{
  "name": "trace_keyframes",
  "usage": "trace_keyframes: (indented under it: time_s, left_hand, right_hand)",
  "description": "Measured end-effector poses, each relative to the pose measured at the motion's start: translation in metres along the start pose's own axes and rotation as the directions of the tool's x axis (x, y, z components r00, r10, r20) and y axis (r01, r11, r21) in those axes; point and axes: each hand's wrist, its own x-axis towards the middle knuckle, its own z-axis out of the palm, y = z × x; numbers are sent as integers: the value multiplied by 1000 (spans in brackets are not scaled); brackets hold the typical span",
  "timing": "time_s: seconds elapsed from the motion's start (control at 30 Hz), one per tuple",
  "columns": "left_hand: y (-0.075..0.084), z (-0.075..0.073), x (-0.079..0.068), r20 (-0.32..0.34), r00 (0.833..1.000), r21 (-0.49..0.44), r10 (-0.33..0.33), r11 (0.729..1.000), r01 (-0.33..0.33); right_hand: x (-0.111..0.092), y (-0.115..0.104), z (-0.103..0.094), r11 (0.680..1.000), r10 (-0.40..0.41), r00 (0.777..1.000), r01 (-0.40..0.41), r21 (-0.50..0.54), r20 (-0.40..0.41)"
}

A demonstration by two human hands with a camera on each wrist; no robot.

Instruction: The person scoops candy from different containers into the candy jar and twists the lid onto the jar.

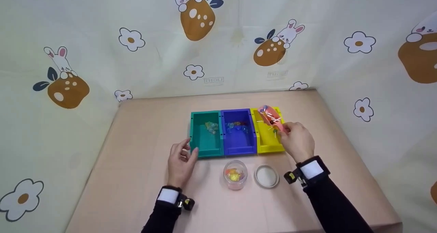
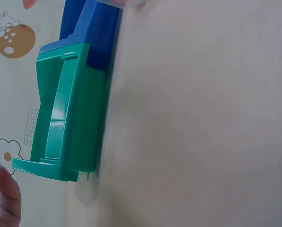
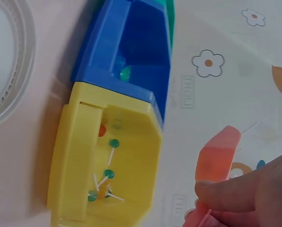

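Note:
My right hand grips the handle of a pink scoop above the yellow bin. Several small white-stemmed pieces with round coloured heads, like tiny lollipops, lie in the scoop. More of them, mostly green-headed, lie scattered in the yellow bin. Thumb and fingers pinch the pink handle in the right wrist view. By the front left corner of the green bin, my left hand holds nothing, its fingers loosely bent and thumb apart. Pale clear pieces lie in the green bin.
Between the green and yellow bins, the blue bin holds blue and reddish clear pieces. In front stands a clear jar with yellow, orange and pink pieces, a round lid to its right. A patterned cloth hangs behind the table.

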Motion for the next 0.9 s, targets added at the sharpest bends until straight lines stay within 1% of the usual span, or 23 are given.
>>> trace_keyframes:
  time_s: [0.07, 0.27, 0.4, 0.5, 0.57, 0.6, 0.73, 0.9]
  left_hand:
    - [3, 1, -4, 12, 1000, -23, -4, 1000, 4]
    - [10, 5, -16, 99, 994, -35, -52, 998, 56]
    - [12, 9, -22, 162, 986, -57, -48, 997, 58]
    - [13, 13, -26, 232, 972, -81, -35, 995, 55]
    - [14, 17, -29, 288, 957, -92, -38, 993, 68]
    - [14, 18, -31, 320, 946, -96, -43, 992, 77]
    - [15, 25, -36, 428, 901, -102, -73, 987, 128]
    - [15, 35, -43, 529, 844, -108, -86, 980, 168]
  right_hand:
    - [-4, 1, -4, 1000, -13, 1000, 13, 17, -13]
    - [-17, 1, -14, 998, -42, 998, 44, 46, -44]
    - [-24, -2, -21, 997, -52, 998, 55, 61, -47]
    - [-31, -3, -28, 994, -87, 993, 92, 55, -79]
    - [-34, -4, -33, 991, -122, 987, 127, 46, -103]
    - [-36, -4, -35, 989, -138, 984, 144, 42, -113]
    - [-45, -6, -43, 979, -187, 973, 197, 61, -135]
    - [-57, -9, -51, 969, -219, 965, 233, 87, -145]
